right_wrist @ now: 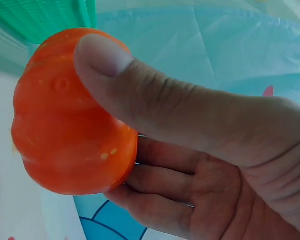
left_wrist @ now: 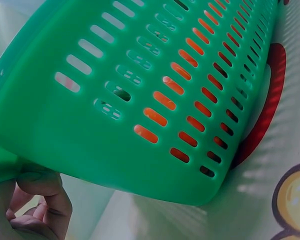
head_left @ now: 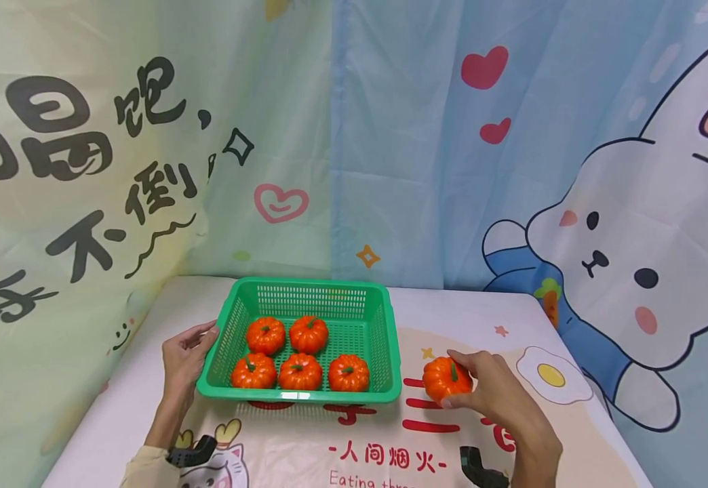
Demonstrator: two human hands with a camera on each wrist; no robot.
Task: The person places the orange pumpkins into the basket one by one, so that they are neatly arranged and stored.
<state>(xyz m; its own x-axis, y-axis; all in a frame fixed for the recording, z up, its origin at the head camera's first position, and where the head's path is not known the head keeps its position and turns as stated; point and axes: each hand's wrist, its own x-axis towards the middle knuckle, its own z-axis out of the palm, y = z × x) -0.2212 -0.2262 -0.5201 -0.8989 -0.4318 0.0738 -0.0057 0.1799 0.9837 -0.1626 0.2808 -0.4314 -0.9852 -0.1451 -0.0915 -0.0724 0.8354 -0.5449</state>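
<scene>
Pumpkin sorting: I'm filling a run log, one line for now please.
right hand grips pumpkin | left hand holds green basket | five pumpkins inside

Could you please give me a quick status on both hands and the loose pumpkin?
Left hand grips green basket rim. Right hand holds loose pumpkin beside basket. Five pumpkins inside. Nothing between.

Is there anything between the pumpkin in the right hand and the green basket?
Nothing visible lies on the cloth between the pumpkin in the right hand and the green basket. Only the basket's own right wall stands between; the back-right corner inside is free.
</scene>
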